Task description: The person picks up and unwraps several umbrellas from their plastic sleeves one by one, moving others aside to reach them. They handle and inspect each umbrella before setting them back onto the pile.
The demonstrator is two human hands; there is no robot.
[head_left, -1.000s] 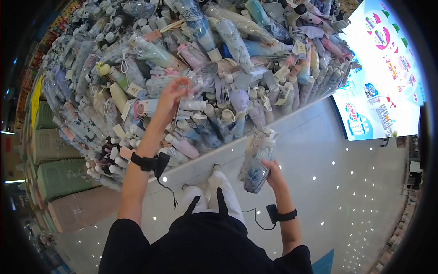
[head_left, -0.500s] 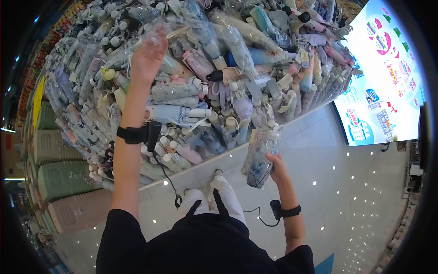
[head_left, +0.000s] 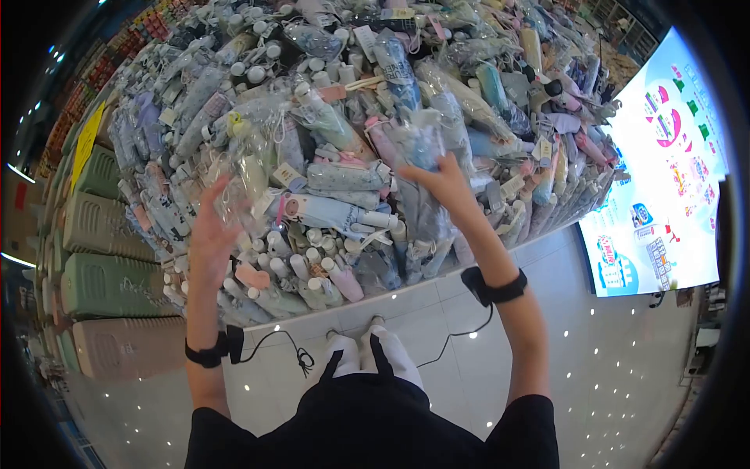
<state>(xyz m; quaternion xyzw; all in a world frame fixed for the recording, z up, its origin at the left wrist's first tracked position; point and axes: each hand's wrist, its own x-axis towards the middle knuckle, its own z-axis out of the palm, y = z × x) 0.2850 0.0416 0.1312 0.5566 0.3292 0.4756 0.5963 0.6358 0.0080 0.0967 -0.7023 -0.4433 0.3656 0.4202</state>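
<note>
as it hangs over the pile [head_left: 328,86], the right hand [head_left: 448,185] clasps a bagged umbrella [head_left: 422,144]. the left hand [head_left: 208,236] pinches clear wrapping [head_left: 238,176].

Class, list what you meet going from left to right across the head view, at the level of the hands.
From the left: stacked ribbed bins → left hand → pale blue folded umbrella → right hand → lit advertising screen.
</note>
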